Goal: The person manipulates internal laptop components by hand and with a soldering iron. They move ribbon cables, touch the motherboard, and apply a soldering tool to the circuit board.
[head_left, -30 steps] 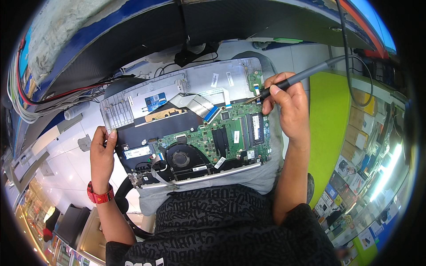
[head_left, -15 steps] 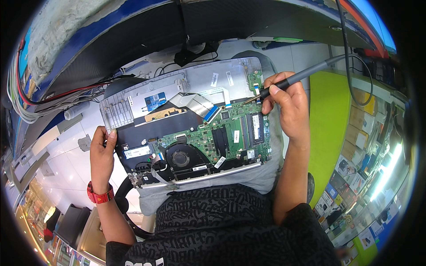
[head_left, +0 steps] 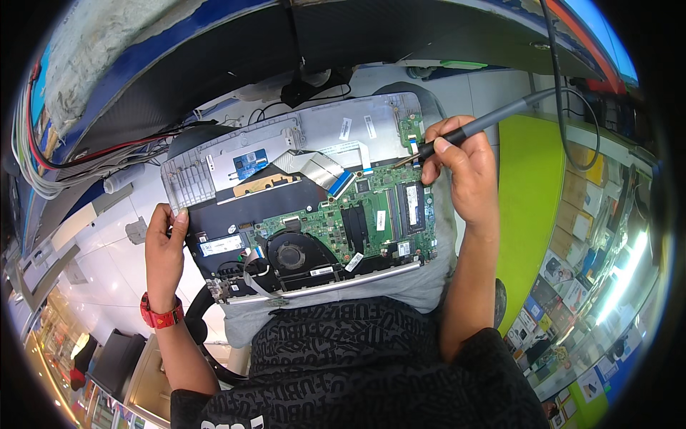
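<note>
An opened laptop base (head_left: 336, 118) rests on my lap, its insides facing up. My left hand (head_left: 166, 232) grips its left edge, thumb on top. In my right hand (head_left: 464, 164) is a corded soldering iron (head_left: 486, 123) with a black and grey handle. Its thin tip points down-left at the upper edge of the green motherboard (head_left: 293, 224), near a small white-and-blue ribbon cable. Whether the tip touches the board I cannot tell. A wide flat ribbon cable (head_left: 321, 171) lies folded over the middle. The round fan (head_left: 289, 256) sits near the lower edge.
Beyond the laptop runs a dark desk edge (head_left: 400, 32). Bundled wires (head_left: 43, 168) hang at the left. A black cord (head_left: 556, 64) dangles at the right, beside a green panel (head_left: 525, 193) and a glass display case (head_left: 607, 286). A light tiled floor (head_left: 118, 268) shows at the left.
</note>
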